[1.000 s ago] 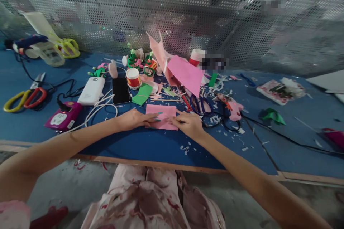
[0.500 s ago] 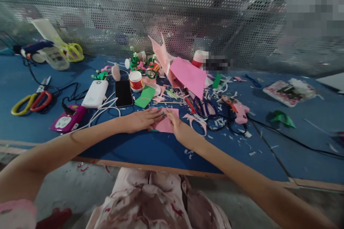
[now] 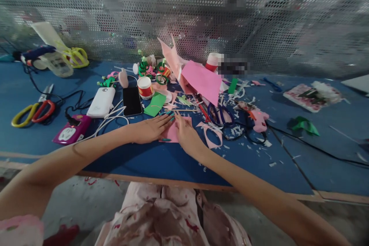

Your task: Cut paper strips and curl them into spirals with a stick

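A small pink paper (image 3: 172, 133) lies on the blue table near its front edge. My left hand (image 3: 151, 128) rests flat on the paper's left part, fingers stretched out and pointing right. Over the right part is my right hand (image 3: 187, 134), its fingers close together and pointing away from me, touching the paper by the left fingertips. Part of the paper is hidden under both hands. Just behind them are a green paper (image 3: 155, 103), a thin stick (image 3: 181, 110) and a black phone (image 3: 132, 101).
On the left are scissors (image 3: 43, 107), a purple device (image 3: 72, 128) and a white power bank (image 3: 101, 102). Behind my hands stand a glue jar (image 3: 145, 87) and large pink sheets (image 3: 201, 80). Blue-handled scissors (image 3: 220, 115), paper scraps and a pink glue gun (image 3: 259, 120) lie on the right.
My right hand has shifted slightly left over the pink paper, and its fingers have drawn together. My left hand stays almost in place on the paper.
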The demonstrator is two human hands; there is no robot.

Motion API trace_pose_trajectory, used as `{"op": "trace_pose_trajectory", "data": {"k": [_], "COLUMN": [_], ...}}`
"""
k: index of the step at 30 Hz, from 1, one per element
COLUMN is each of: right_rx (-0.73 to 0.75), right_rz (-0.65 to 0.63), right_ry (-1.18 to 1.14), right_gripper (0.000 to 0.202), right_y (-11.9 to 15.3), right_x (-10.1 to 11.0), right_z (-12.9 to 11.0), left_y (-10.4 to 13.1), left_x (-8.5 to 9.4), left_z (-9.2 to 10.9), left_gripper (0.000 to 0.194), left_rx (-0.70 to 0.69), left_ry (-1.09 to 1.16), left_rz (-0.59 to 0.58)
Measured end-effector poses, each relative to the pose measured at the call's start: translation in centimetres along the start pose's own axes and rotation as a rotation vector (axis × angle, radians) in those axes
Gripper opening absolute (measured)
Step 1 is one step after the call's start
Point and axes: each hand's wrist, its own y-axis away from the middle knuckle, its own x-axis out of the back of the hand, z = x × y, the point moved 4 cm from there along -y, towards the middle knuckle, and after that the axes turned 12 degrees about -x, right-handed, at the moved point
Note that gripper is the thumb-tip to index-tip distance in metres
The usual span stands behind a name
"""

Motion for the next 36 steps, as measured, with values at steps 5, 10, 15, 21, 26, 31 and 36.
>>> {"op": "trace_pose_trajectory", "data": {"k": [5,10,15,21,26,31,36], "right_rx": [0.026,0.006,0.005,0.021,0.017,0.042,0.047], "right_rz": [0.028,0.046,0.045,0.055,0.041,0.004,0.001], "right_ry": [-0.019,0.073,0.107,0.104,0.097,0.047,0.056], "right_gripper": [0.05,0.048,0.047,0.05,0.052,0.058,0.052], "right_y": [0.1,0.2,0.5,0.6,0.5,0.6,0.5], "right_x": [0.4,1.4,1.5,1.2,1.3,1.3,1.1], "right_z": [0.7,1.7,1.9,1.9,2.3,2.7,2.9], "left_y": [0.1,0.3,0.9,1.1,1.3,0.8,0.4], "left_x": [-0.2,0.0,0.9,1.1,1.2,0.6,0.2], "left_z": [0.0,0.0,0.7,0.9,0.7,1.6,2.2], "left_gripper": [0.054,0.058,0.051,0.05,0.045,0.064,0.072], "left_rx": [0.028,0.013,-0.059,-0.069,-0.093,-0.078,-0.102], "left_ry": [-0.016,-0.046,-0.053,-0.004,0.038,0.026,0.032], "left_rz": [-0.015,0.008,0.051,0.009,0.025,0.108,0.113]}}
